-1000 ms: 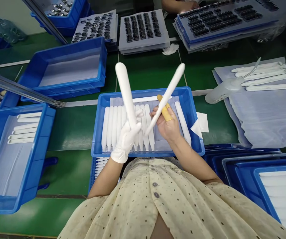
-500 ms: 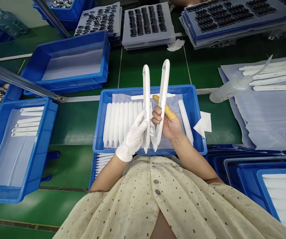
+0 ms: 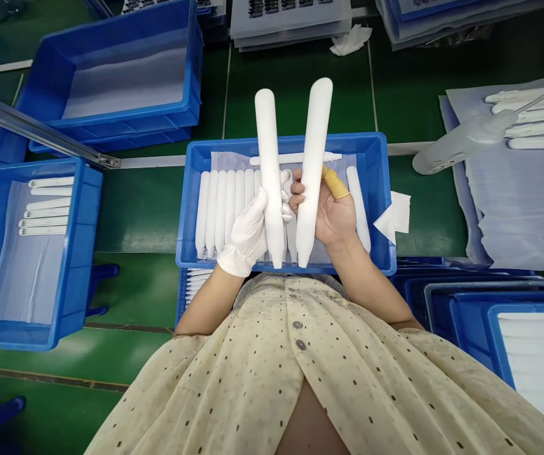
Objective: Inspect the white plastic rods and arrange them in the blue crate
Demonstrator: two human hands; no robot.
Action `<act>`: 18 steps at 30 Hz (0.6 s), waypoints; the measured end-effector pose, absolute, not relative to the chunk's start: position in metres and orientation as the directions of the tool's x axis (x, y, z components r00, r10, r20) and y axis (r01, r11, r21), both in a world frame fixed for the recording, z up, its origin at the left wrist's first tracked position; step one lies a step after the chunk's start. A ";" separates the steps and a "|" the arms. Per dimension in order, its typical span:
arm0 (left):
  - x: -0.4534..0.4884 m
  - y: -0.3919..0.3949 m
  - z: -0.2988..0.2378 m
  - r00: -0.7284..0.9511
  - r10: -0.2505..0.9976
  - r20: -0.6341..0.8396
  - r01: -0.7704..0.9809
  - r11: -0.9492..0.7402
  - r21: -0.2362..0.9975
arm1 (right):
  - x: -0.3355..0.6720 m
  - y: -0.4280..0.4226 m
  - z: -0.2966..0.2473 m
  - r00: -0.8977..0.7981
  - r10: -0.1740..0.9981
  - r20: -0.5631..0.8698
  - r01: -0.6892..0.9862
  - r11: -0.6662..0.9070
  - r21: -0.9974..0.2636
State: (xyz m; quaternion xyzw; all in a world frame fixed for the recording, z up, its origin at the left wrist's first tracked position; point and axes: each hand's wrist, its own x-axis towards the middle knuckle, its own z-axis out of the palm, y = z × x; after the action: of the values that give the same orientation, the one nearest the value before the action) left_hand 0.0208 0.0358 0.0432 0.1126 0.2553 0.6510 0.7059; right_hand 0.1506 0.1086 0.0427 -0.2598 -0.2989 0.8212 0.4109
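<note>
My left hand, in a white glove, is shut around the lower part of a long white rounded plastic piece. My right hand wears a yellow finger cot and grips a second, matching piece. Both pieces stand nearly upright, side by side, and do not touch. Below my hands is a blue plastic tray holding a row of several white pieces on a pale sheet. One loose piece lies along the right side, and another lies across the top.
A blue crate stands beyond my left hand, and another holds several white strips. Right of the tray are a white cloth, a white nozzled device and sheets with white strips. Foam sheets of dark parts lie at the back.
The two pieces have swung from a crossed V to nearly parallel and upright, with their broad faces now showing. Both are held closer to my body, and the view has tilted down.
</note>
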 end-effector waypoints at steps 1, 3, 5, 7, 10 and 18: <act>0.021 0.036 0.043 0.023 0.976 -0.217 -0.862 0.130 0.489 | 0.151 0.109 0.043 -0.531 0.828 -0.179 -0.513 -0.483 -0.710; 0.021 0.037 0.040 0.009 0.975 -0.221 -0.853 0.123 0.508 | 0.153 0.109 0.043 -0.522 0.834 -0.179 -0.499 -0.469 -0.729; 0.020 0.036 0.037 -0.025 0.981 -0.191 -0.838 0.083 0.539 | 0.154 0.108 0.042 -0.510 0.845 -0.164 -0.489 -0.441 -0.752; 0.020 0.036 0.034 -0.044 0.987 -0.153 -0.828 0.049 0.559 | 0.154 0.106 0.039 -0.499 0.856 -0.136 -0.487 -0.407 -0.773; 0.019 0.037 0.030 -0.028 0.989 -0.145 -0.822 0.059 0.566 | 0.154 0.101 0.031 -0.491 0.864 -0.109 -0.474 -0.370 -0.799; 0.019 0.037 0.013 -0.003 0.989 -0.145 -0.809 0.082 0.581 | 0.159 0.094 0.020 -0.552 0.833 -0.037 -0.517 -0.377 -0.769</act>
State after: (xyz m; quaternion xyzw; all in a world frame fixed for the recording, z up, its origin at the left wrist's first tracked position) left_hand 0.0194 0.0374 0.0130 0.1686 0.2669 0.6560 0.6856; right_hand 0.1588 0.0941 0.0199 -0.2158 -0.3662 0.8011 0.4214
